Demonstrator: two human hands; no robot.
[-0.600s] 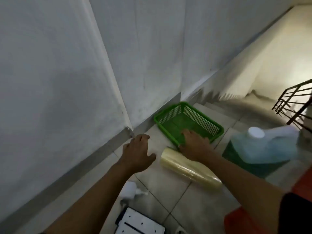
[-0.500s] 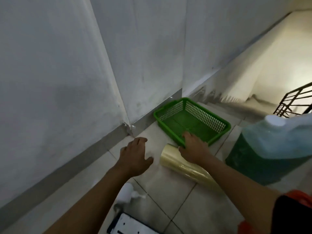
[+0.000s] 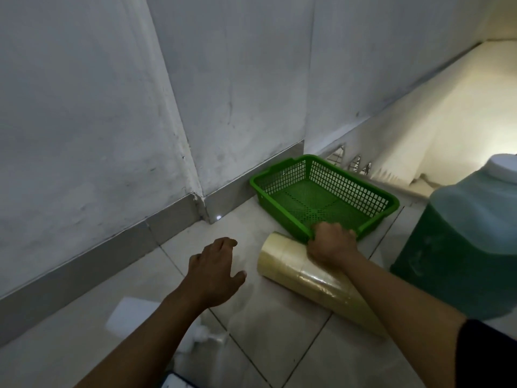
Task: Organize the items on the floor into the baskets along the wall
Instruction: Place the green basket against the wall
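Observation:
An empty green mesh basket (image 3: 282, 175) sits on the tiled floor against the wall's skirting. My right hand (image 3: 330, 242) grips the basket's near rim, fingers curled over the edge. Right beside that hand lies a stack of clear yellowish tape rolls (image 3: 310, 278) on its side. My left hand (image 3: 215, 273) hovers over the bare tiles to the left of the tape, fingers relaxed and holding nothing.
A large jug of green liquid (image 3: 458, 247) with a white cap stands at the right, close to the basket. A white plug adapter (image 3: 207, 336) lies below my left forearm. Stairs descend beyond the basket at the right.
My right hand has closed over the basket's near rim. The view has shifted closer and to the left, and the basket sits nearer the wall than before. The left hand has barely moved.

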